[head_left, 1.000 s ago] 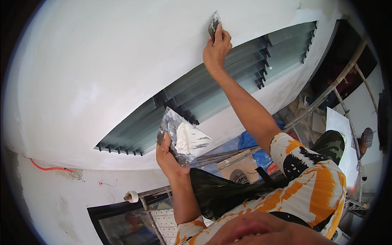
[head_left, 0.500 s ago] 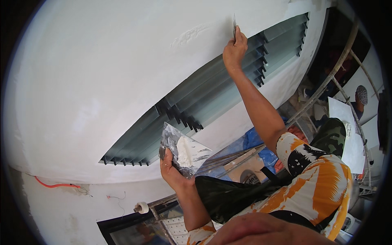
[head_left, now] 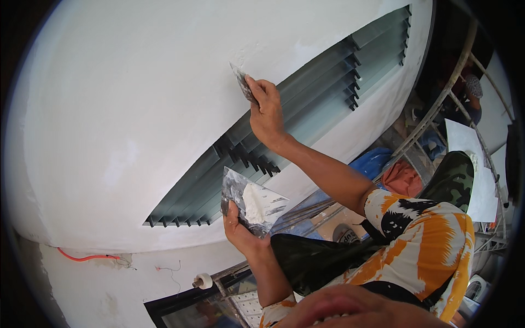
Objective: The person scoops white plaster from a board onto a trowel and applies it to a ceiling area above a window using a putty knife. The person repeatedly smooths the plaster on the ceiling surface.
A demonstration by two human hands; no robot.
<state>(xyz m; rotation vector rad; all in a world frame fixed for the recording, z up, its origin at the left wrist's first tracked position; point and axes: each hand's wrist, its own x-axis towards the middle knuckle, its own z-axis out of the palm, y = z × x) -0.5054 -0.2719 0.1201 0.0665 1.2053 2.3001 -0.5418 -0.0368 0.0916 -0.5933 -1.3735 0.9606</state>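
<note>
My right hand point(head_left: 266, 109) is closed round a flat metal putty knife point(head_left: 241, 82), its blade against the white wall point(head_left: 136, 98) just above the louvred window point(head_left: 306, 93). A small rough patch of putty point(head_left: 239, 57) shows on the wall by the blade's tip. Lower down, my left hand point(head_left: 244, 234) grips the edge of a square metal plate point(head_left: 235, 186), smeared grey, in front of the window's lower end. A thick white heap of putty point(head_left: 254, 205) lies on that plate.
Scaffold pipes point(head_left: 437, 109) curve along the right side, with a white board point(head_left: 465, 136) beside them. Blue sheeting point(head_left: 373, 162) and a reddish cloth point(head_left: 402, 178) lie below. An orange conduit point(head_left: 87, 256) with loose wires sticks out of the lower left wall. Another person point(head_left: 471, 101) is at far right.
My right hand has swept the putty knife left and down along the wall, and the long rough putty streak there is mostly smoothed away. The left hand still holds the loaded plate.
</note>
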